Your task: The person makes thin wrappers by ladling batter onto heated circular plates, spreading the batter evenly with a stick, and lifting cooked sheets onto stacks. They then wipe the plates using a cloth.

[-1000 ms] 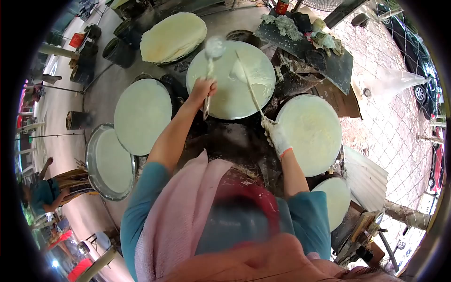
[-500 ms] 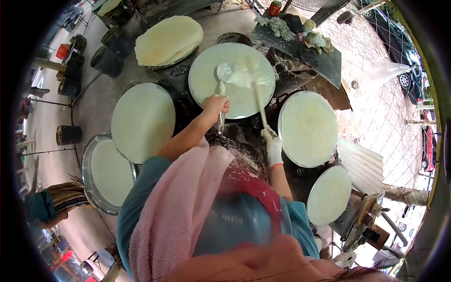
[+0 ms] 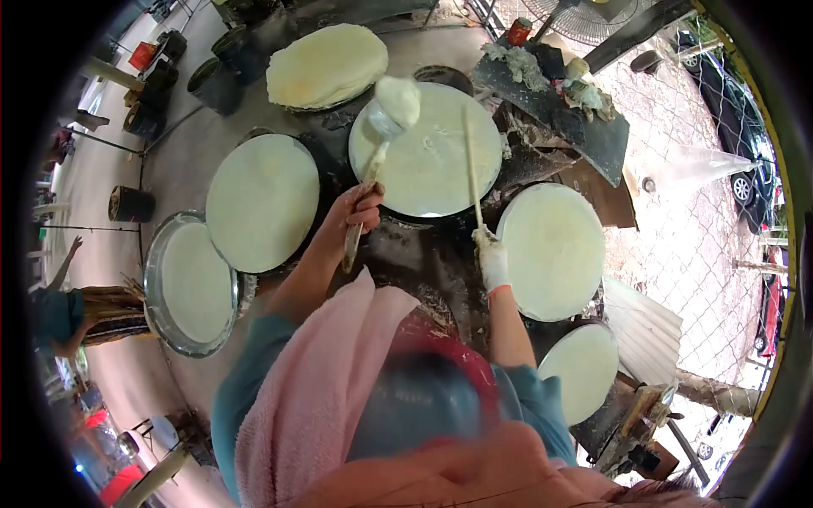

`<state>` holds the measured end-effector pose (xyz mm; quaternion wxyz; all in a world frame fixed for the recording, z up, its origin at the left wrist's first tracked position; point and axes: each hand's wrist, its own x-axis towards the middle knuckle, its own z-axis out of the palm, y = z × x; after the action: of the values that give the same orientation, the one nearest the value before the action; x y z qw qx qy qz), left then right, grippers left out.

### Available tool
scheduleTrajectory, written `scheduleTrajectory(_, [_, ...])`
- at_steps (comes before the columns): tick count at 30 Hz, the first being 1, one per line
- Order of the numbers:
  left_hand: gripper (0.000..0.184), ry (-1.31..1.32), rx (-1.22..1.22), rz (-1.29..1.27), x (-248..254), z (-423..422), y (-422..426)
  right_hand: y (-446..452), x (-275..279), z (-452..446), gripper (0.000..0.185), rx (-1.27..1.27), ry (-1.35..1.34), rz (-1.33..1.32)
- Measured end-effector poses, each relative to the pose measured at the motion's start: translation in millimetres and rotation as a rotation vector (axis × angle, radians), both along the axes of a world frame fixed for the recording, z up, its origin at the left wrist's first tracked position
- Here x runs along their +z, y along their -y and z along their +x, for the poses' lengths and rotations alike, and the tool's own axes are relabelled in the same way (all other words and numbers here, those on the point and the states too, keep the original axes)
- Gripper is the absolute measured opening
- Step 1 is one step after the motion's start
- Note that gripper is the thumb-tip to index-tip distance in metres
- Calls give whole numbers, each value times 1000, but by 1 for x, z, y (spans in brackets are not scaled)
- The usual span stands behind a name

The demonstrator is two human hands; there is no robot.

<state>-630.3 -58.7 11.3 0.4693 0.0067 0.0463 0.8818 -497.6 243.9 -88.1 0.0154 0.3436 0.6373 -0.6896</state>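
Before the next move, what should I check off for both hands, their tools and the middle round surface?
1. Left hand gripping the ladle: ok.
2. Ladle loaded: ok, pale mixture shows at its bowl.
3. Gloved right hand gripping the stick: ok.
4. Stick touching the middle round surface: cannot tell.
5. Surface unobstructed in view: not ok, ladle and stick overlap it.

We saw grey floor (image 3: pixel 182 173) at left, a dark bucket (image 3: pixel 131 204) standing on it, other dark buckets (image 3: pixel 214 87) farther up | we saw a dark board (image 3: pixel 605 151) at upper right, a lumpy pale clump (image 3: pixel 521 68) and crumpled pale items (image 3: pixel 589 97) on it | what bore the round pale discs (image 3: pixel 262 203), we could not tell.
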Motion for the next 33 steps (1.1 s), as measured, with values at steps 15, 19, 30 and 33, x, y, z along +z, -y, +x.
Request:
scheduleTrajectory(15, [26, -322, -306, -684, 19, -42, 43, 134, 33, 139, 39, -118, 108, 240])
scheduleTrajectory(19, [29, -508, -408, -770, 21, -19, 23, 172, 63, 235, 38, -653, -56, 4])
scheduleTrajectory(30, [33, -216, -882, -318, 48, 161, -94, 161, 75, 551, 45, -1183, 867, 612])
scheduleTrajectory(33, [33, -178, -947, -292, 68, 235, -124, 120, 51, 610, 50, -1252, 933, 789])
